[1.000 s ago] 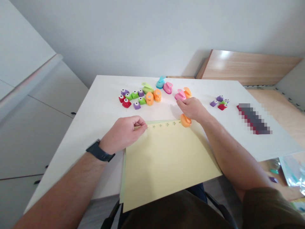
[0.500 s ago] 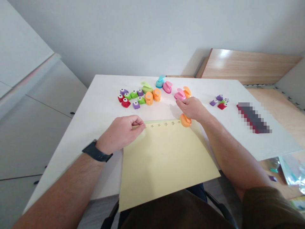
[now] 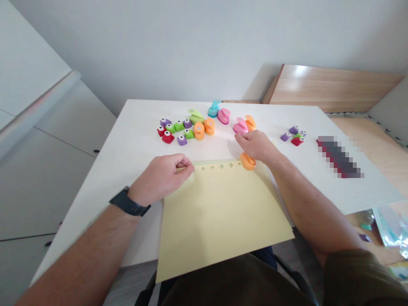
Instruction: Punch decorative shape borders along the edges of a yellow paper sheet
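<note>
A pale yellow sheet (image 3: 219,216) lies at the table's front, its near part overhanging the edge. Star and flower cut-outs (image 3: 212,167) run along its far edge. My left hand (image 3: 168,174), above a dark wristband (image 3: 129,202), pinches the sheet's far left edge between thumb and fingertips. At the far right edge sits an orange craft punch (image 3: 247,161). Directly over and behind it is my right hand (image 3: 255,144), fingers curled; what they grip is hidden. Its fingertips come close to a pink punch (image 3: 240,126), with another orange punch (image 3: 250,122) behind.
Several small purple, green and red punches (image 3: 179,125) cluster at the left, near two orange punches (image 3: 199,131). Green (image 3: 195,117), blue (image 3: 213,109) and pink (image 3: 223,116) punches stand farther back. More small punches (image 3: 297,141) and a blurred dark red-edged object (image 3: 339,157) lie right.
The sheet's near edge has shifted very slightly left. Both hands keep the same pose, and the orange punch stays at the sheet's edge.
</note>
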Demonstrator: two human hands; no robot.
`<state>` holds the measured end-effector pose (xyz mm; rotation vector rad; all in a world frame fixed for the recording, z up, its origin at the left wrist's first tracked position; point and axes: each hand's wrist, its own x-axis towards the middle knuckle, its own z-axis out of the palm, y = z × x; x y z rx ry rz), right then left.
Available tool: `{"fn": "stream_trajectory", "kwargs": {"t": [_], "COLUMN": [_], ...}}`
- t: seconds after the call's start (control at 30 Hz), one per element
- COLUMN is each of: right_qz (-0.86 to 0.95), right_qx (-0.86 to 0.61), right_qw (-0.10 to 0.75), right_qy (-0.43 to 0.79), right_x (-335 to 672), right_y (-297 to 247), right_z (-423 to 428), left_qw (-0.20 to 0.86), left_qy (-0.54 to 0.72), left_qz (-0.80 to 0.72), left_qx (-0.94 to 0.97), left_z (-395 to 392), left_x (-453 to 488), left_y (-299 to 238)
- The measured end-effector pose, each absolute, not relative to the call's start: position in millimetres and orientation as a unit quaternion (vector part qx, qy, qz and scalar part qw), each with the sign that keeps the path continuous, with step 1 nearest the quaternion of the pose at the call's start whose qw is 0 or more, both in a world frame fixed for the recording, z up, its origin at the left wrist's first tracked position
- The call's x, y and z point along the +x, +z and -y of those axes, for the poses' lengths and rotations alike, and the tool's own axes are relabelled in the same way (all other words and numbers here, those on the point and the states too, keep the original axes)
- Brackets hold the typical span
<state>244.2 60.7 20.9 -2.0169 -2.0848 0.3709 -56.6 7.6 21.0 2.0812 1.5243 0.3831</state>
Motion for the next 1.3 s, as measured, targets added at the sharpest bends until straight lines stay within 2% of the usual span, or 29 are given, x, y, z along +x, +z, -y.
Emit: {"fn": "stream_trajectory", "kwargs": {"t": [0.27, 0.83, 1.3], "right_qz": [0.710, 0.707, 0.655], "right_qx": [-0.682, -0.689, -0.709], "right_qw": [0.121, 0.090, 0.154], "right_qy": [0.126, 0.131, 0.211], "right_x": [244, 242, 250], "right_y": [22, 24, 32], "right_z": [-58, -57, -55], "left_qw": [0.265, 0.265, 0.265], "left_qy": [0.143, 0.141, 0.133], "left_qz": [-0.560, -0.563, -0.562], "left_qx": [0.772, 0.770, 0.772], "left_z": [-8, -9, -9], "left_x": [-57, -57, -57], "left_y": [20, 20, 20]}}
